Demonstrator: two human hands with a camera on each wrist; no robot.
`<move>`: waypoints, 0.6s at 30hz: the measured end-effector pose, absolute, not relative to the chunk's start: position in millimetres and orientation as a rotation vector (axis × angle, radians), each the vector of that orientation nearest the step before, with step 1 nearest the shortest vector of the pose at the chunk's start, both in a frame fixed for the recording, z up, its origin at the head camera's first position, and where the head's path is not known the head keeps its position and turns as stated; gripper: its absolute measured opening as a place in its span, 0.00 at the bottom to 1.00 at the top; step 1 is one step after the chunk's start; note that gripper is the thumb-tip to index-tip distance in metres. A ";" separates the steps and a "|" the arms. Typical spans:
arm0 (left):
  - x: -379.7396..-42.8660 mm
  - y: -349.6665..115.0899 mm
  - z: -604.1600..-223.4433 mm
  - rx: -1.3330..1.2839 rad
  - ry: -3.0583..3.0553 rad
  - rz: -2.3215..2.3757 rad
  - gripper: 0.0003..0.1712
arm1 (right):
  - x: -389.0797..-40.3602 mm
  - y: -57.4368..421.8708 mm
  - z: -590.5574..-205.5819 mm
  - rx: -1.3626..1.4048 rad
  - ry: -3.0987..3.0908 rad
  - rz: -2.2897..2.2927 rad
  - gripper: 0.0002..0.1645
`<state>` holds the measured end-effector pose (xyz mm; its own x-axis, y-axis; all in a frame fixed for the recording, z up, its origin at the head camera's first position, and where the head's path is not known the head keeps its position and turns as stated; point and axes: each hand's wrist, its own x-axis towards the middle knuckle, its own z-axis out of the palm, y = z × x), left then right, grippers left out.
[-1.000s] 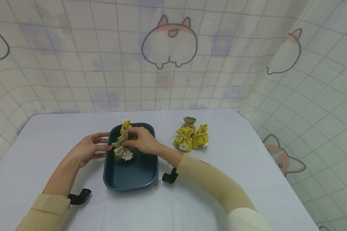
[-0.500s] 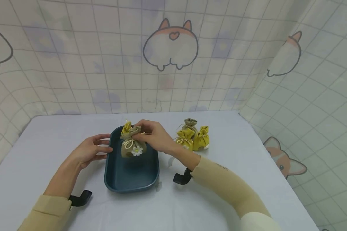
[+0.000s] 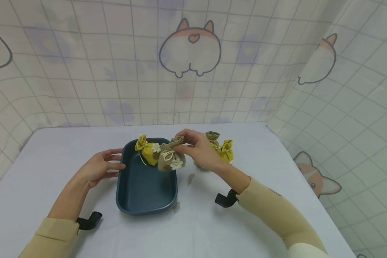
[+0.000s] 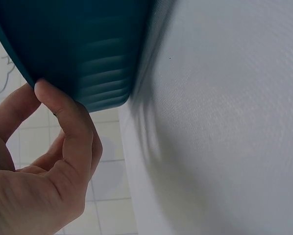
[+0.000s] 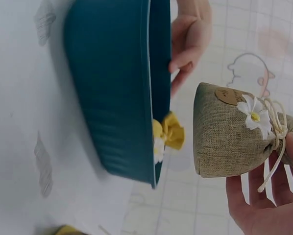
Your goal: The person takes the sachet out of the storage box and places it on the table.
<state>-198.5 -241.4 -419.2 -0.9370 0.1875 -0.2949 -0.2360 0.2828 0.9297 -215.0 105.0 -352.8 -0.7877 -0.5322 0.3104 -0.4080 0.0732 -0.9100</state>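
My right hand (image 3: 198, 148) grips a brown linen drawstring pouch (image 3: 171, 159) by its gathered neck, above the right rim of the dark teal bin (image 3: 146, 211). A white daisy and a cream cord decorate the pouch (image 5: 234, 132); it hangs clear of the bin in the right wrist view. My left hand (image 3: 100, 166) pinches the bin's left rim between thumb and fingers, as the left wrist view shows of the hand (image 4: 53, 161) too. A yellow drawstring pouch (image 3: 149, 154) lies inside the bin at its far end.
Right of the bin stand a yellow pouch (image 3: 225, 152) and a brown pouch (image 3: 212, 135), partly behind my right hand; others there are mostly hidden. The white table (image 3: 167, 236) meets a tile-patterned curtain (image 3: 116, 71) at the back. Grey marks (image 3: 191, 179) show on the cloth.
My right hand has lifted the brown pouch out of the bin and carried it to the right, uncovering the yellow pouch inside. The left hand stays at the rim.
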 end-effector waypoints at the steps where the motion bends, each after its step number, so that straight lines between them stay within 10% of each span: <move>1: -198.8 -241.7 -419.5 -0.044 2.210 1.695 0.46 | -214.8 108.8 -352.3 -0.973 2.229 -1.837 0.09; 18: -197.9 -241.0 -418.0 -0.056 2.221 1.682 0.45 | -207.6 168.9 -356.4 -0.707 2.341 -1.889 0.12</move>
